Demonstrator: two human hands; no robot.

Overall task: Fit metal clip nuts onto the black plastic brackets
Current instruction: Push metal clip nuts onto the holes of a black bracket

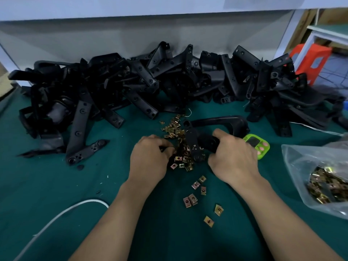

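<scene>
A black plastic bracket (195, 142) lies across the middle of the green mat, its curved arm (222, 120) reaching back to the right. My right hand (233, 157) grips the bracket's right part, fingers curled round it. My left hand (150, 157) has its fingers curled at the bracket's left edge, over a heap of brass-coloured clip nuts (180, 149); what it pinches is hidden by the fingers. More loose clip nuts (195, 193) lie scattered on the mat between my forearms.
A long pile of black brackets (150, 81) fills the back of the mat. A clear bag of clip nuts (323, 181) sits at the right, a green timer (258, 146) behind my right hand. A white cable (62, 213) runs at the lower left. An orange stool (308, 61) stands far right.
</scene>
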